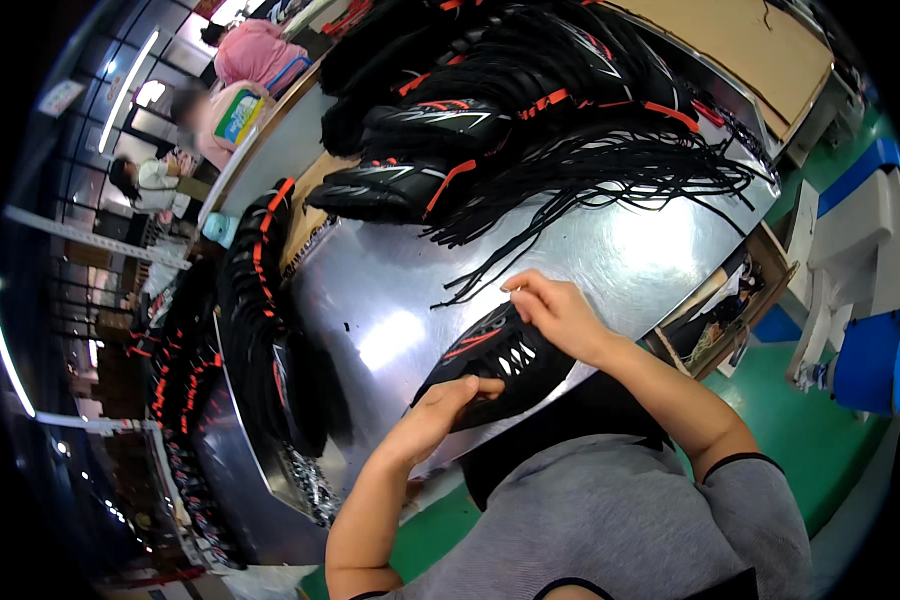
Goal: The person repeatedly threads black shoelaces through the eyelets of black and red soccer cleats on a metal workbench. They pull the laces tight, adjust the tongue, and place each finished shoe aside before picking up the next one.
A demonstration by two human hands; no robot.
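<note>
Floor (790, 420) in bright green spreads down the right of my view, beside a blue-and-grey machine (860, 300); co-workers (255, 55) are at the upper left. Across the middle I see a shiny metal table (410, 285). Heaped black shoe uppers (425, 125) with red tabs cover its far side, a curved row of more uppers (260, 270) lines its left, and a tangle of black laces (610, 165) lies on the metal. One black shoe upper (490, 350) sits at the near edge, between both hands. Left hand (440, 412): forearm rising from below, grip clamped on that upper's near side. Right hand (562, 315): forearm angled in from the right, fingers curled above the far side; I cannot tell whether this grip is closed.
</note>
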